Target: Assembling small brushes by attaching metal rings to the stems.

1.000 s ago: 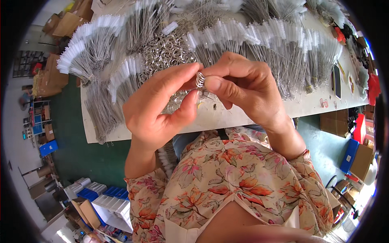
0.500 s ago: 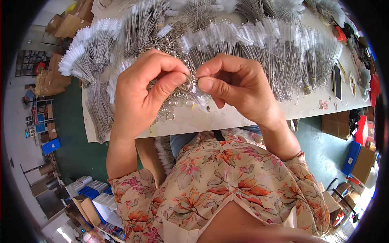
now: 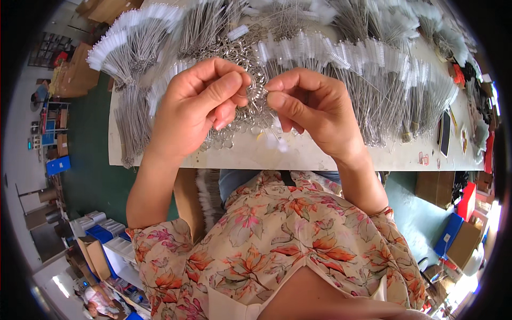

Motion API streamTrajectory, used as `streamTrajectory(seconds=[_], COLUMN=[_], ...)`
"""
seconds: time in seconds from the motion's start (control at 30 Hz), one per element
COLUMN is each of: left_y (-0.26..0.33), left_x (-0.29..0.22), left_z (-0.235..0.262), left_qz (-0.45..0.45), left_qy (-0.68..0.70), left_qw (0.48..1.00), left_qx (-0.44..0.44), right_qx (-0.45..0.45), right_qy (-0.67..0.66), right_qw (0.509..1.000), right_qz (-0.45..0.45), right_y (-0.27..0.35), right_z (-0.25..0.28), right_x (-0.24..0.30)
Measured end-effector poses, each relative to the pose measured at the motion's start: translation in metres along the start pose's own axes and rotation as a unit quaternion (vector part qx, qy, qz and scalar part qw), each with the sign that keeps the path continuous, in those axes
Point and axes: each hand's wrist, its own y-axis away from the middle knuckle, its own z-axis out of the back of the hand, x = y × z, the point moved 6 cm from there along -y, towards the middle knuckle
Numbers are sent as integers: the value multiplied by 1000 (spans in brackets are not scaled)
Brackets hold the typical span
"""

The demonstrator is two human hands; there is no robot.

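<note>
Beyond the floral top (image 3: 298, 234) in the foreground, the left hand (image 3: 200, 101) is raised with thumb and bent fingers drawn together, though whether they grip anything I cannot tell, while the right hand (image 3: 320, 109), just beside it, pinches a small cluster of metal rings (image 3: 258, 96) between thumb and forefinger. Past them on the pale tabletop (image 3: 320, 156) lies a heap of loose rings (image 3: 241, 52), with bundles of wire-stemmed white brushes (image 3: 346, 58) fanned out on either side and behind.
</note>
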Motion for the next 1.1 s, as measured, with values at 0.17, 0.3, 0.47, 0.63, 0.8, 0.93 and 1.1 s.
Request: streamTrajectory(seconds=[0.17, 0.3, 0.47, 0.63, 0.8, 0.93, 1.1], left_y=[19, 34, 69, 152, 252, 291, 284], left_x=[-15, -10, 6, 10, 58, 164, 337], left_z=[-3, 13, 30, 88, 109, 125, 108], left_qz=[-116, -182, -203, -110, -1, 175, 265], left_qy=[-251, -65, 68, 47, -156, -290, -477], left_qw=[961, 976, 956, 949, 932, 884, 809], left_qx=[-11, -103, -202, -290, -328, -323, -217], right_qx=[4, 40, 33, 76, 143, 170, 188], right_qy=[2, -42, 33, 193, 283, 391, 476], right_qw=[1000, 998, 995, 978, 948, 903, 845], right_qz=[-2, 18, 84, 29, -21, 47, 155], right_y=[-1, -3, -12, -7, 12, 18, 21], right_z=[-10, -34, -68, -80, -105, -115, -130], right_x=[-5, -16, -50, -113, -160, -184, -183])
